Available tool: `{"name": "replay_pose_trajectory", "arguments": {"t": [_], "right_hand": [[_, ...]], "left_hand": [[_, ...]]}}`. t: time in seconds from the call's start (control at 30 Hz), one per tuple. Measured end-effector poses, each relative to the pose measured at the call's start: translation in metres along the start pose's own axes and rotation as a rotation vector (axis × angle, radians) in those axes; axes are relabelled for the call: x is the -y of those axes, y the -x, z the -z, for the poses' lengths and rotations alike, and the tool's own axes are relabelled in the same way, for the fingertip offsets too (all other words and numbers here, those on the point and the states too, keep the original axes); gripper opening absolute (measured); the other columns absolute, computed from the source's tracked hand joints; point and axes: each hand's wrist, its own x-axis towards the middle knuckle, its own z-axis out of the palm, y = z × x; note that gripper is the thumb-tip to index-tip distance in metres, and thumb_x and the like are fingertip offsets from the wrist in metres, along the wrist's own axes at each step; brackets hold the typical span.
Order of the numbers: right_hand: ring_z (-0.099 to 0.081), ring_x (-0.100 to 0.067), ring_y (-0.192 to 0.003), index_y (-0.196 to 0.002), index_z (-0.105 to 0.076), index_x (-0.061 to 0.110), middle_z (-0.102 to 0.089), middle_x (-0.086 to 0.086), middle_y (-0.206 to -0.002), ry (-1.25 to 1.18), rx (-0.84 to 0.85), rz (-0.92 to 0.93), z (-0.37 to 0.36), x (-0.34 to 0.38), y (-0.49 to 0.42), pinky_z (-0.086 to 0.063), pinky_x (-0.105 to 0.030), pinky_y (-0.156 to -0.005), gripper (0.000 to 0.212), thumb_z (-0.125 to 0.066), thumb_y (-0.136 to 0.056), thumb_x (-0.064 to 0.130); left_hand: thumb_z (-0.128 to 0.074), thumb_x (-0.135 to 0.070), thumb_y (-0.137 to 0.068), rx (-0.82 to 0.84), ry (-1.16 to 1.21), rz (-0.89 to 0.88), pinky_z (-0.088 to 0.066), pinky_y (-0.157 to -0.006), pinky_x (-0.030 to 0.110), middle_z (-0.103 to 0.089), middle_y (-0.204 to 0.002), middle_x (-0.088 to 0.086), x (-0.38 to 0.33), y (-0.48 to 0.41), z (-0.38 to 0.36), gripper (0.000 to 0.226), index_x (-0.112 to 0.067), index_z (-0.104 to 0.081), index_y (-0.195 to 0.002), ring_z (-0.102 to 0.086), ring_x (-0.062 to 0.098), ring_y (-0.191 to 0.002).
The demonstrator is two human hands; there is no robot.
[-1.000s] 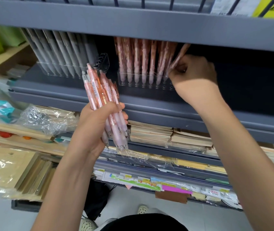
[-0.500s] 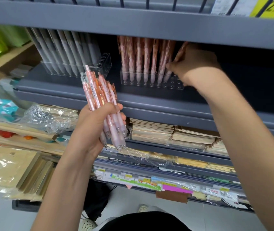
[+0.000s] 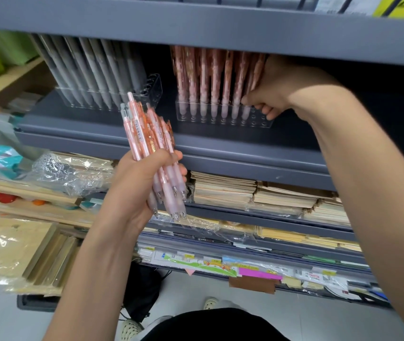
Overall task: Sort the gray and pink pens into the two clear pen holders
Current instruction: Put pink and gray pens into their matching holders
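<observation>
On the gray shelf (image 3: 220,148), two clear holders side by side, set apart. In the left holder (image 3: 152,86), a packed row of gray pens (image 3: 92,70), tips down, tops leaning back and to the left; a few open holes at its right end. In the right holder (image 3: 260,123), a row of pink pens (image 3: 203,77) standing tips down; open holes along the front and at the right end.

Left hand (image 3: 141,185) below and in front of the shelf edge, fingers and thumb wrapped tight round a bundle of pink pens (image 3: 144,134). Tips pointing down past the palm, button ends fanned upward in front of the left holder.

Right hand (image 3: 279,87) up under the upper shelf (image 3: 196,23), at the right end of the pink row. Thumb and curled fingers pinched on the last pen (image 3: 245,111) there, its tip down inside the right holder. Fully seated in a hole or not: cannot tell.

One level down, stacks of notebooks (image 3: 223,190) in plastic wrap.
</observation>
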Motion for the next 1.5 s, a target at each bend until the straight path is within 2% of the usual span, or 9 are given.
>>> {"name": "replay_pose_trajectory", "arguments": {"t": [0.07, 0.17, 0.23, 0.37, 0.57, 0.93, 1.07, 1.3, 1.5], "right_hand": [[-0.067, -0.025, -0.071, -0.096, -0.064, 0.005, -0.07, -0.011, -0.084, 0.048, -0.092, 0.01, 0.002, -0.008, 0.007, -0.059, -0.041, -0.082, 0.026, -0.066, -0.092, 0.031], [-0.063, -0.016, -0.048, -0.082, -0.07, 0.013, -0.071, -0.004, -0.066, -0.215, -0.273, 0.074, -0.007, -0.023, 0.039, -0.055, -0.029, -0.052, 0.022, -0.068, -0.088, 0.034], [-0.057, -0.013, -0.042, -0.073, -0.068, 0.013, -0.07, -0.004, -0.062, -0.531, -0.176, 0.146, -0.025, -0.029, 0.074, -0.046, -0.024, -0.041, 0.023, -0.071, -0.088, 0.03], [-0.068, -0.018, -0.055, -0.079, -0.069, 0.016, -0.072, -0.004, -0.07, -0.674, 0.12, 0.224, -0.076, -0.028, 0.125, -0.055, -0.026, -0.051, 0.019, -0.076, -0.081, 0.033], [-0.067, -0.019, -0.053, -0.083, -0.067, 0.013, -0.069, -0.006, -0.067, -0.867, 0.074, 0.138, -0.104, -0.027, 0.138, -0.056, -0.031, -0.052, 0.021, -0.08, -0.079, 0.028], [-0.055, -0.007, -0.048, -0.091, -0.073, 0.022, -0.065, 0.0, -0.064, -0.817, 0.17, 0.188, -0.099, -0.039, 0.146, -0.047, -0.018, -0.049, 0.014, -0.076, -0.082, 0.012], [-0.061, -0.011, -0.052, -0.082, -0.074, 0.022, -0.069, -0.003, -0.07, -0.875, 0.153, 0.178, -0.092, -0.045, 0.145, -0.052, -0.022, -0.051, 0.005, -0.075, -0.081, 0.027], [-0.06, -0.005, -0.073, -0.088, -0.066, 0.032, -0.063, 0.016, -0.086, -0.44, -0.141, 0.313, -0.1, -0.029, 0.136, -0.053, -0.024, -0.063, 0.037, -0.078, -0.062, 0.057], [-0.059, -0.009, -0.066, -0.078, -0.066, 0.025, -0.06, 0.012, -0.078, -0.348, -0.326, 0.399, -0.108, -0.022, 0.125, -0.055, -0.037, -0.064, 0.01, -0.074, -0.079, 0.032]], "left_hand": [[-0.067, -0.005, -0.086, 0.018, 0.008, 0.001, -0.058, -0.056, 0.026, -0.071, -0.067, 0.006, 0.0, 0.0, -0.001, 0.013, -0.002, -0.068, -0.099, -0.07, 0.015, -0.063], [-0.07, -0.005, -0.084, 0.016, 0.041, 0.0, -0.057, -0.056, 0.026, -0.072, -0.067, 0.005, -0.001, 0.0, -0.005, 0.02, -0.001, -0.066, -0.103, -0.071, 0.015, -0.064], [-0.072, -0.005, -0.083, 0.007, 0.065, 0.004, -0.057, -0.055, 0.026, -0.072, -0.067, 0.005, -0.001, -0.001, -0.007, 0.024, -0.002, -0.064, -0.105, -0.071, 0.015, -0.063], [-0.07, -0.003, -0.084, 0.002, 0.075, -0.009, -0.057, -0.053, 0.028, -0.069, -0.063, 0.007, 0.0, -0.003, -0.018, 0.017, -0.002, -0.064, -0.099, -0.068, 0.017, -0.057], [-0.067, -0.003, -0.084, 0.015, 0.073, -0.035, -0.054, -0.052, 0.027, -0.067, -0.063, 0.01, 0.006, -0.003, -0.031, 0.017, 0.001, -0.064, -0.101, -0.064, 0.019, -0.054], [-0.067, -0.007, -0.085, -0.036, 0.118, -0.043, -0.055, -0.055, 0.026, -0.069, -0.066, 0.01, 0.006, -0.006, -0.034, 0.022, 0.004, -0.064, -0.104, -0.067, 0.02, -0.058], [-0.066, -0.006, -0.086, -0.075, 0.149, -0.049, -0.054, -0.054, 0.024, -0.07, -0.064, 0.01, 0.004, -0.009, -0.033, 0.02, 0.004, -0.064, -0.103, -0.068, 0.018, -0.057], [-0.07, -0.004, -0.083, -0.059, 0.17, -0.03, -0.056, -0.056, 0.03, -0.067, -0.063, 0.008, 0.011, -0.005, -0.042, 0.019, 0.0, -0.064, -0.1, -0.069, 0.019, -0.06], [-0.081, -0.015, -0.077, -0.01, 0.177, -0.004, -0.054, -0.054, 0.025, -0.066, -0.059, 0.006, 0.008, -0.006, -0.042, 0.023, -0.006, -0.065, -0.09, -0.068, 0.017, -0.057]]}}
